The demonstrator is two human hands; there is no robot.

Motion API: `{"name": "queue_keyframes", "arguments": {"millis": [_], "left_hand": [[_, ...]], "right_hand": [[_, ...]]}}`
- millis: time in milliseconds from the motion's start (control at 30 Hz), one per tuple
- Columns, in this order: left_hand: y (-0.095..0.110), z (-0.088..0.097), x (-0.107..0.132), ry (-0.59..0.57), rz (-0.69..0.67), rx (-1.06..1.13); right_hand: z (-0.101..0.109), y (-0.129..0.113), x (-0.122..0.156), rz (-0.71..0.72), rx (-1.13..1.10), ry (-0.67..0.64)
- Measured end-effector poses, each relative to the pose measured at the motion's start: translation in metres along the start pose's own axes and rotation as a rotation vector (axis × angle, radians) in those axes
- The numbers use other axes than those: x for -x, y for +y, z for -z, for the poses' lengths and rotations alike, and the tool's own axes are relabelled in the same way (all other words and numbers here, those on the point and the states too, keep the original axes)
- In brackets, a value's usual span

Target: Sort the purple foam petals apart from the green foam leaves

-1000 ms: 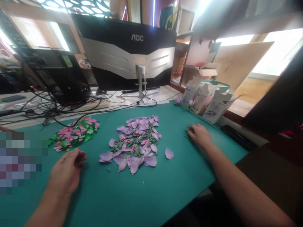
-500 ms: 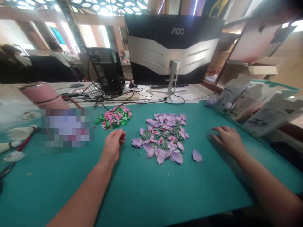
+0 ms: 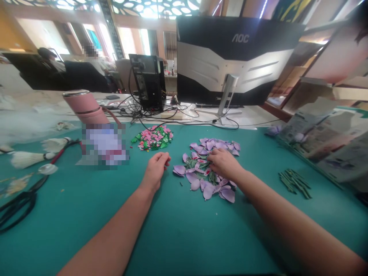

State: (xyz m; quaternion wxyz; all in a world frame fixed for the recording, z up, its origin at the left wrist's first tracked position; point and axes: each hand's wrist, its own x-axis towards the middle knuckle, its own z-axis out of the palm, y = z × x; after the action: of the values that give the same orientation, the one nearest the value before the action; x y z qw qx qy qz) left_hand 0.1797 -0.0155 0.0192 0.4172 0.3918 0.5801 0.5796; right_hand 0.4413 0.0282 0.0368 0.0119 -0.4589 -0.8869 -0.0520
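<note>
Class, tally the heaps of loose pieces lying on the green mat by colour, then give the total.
purple heap: 1
pink-and-green heap: 1
dark green sticks: 1
Total: 3

Our left hand [image 3: 156, 168]: palm down, fingers loosely curled toward thumb, grip unclear | our right hand [image 3: 222, 164]: palm down, just beside the left, fingers bent downward, grip hidden | our forearms [image 3: 115, 234]: bare, stretched forward, converging toward the hands
</note>
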Motion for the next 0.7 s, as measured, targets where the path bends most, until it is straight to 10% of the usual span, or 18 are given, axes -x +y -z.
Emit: {"name": "queue_keyframes", "arguments": {"millis": [700], "left_hand": [[0.001, 0.003, 0.001, -0.078, -0.043, -0.165]], "right_hand": [[-0.012, -0.009, 0.008, -0.022, -0.01, 0.129]]}}
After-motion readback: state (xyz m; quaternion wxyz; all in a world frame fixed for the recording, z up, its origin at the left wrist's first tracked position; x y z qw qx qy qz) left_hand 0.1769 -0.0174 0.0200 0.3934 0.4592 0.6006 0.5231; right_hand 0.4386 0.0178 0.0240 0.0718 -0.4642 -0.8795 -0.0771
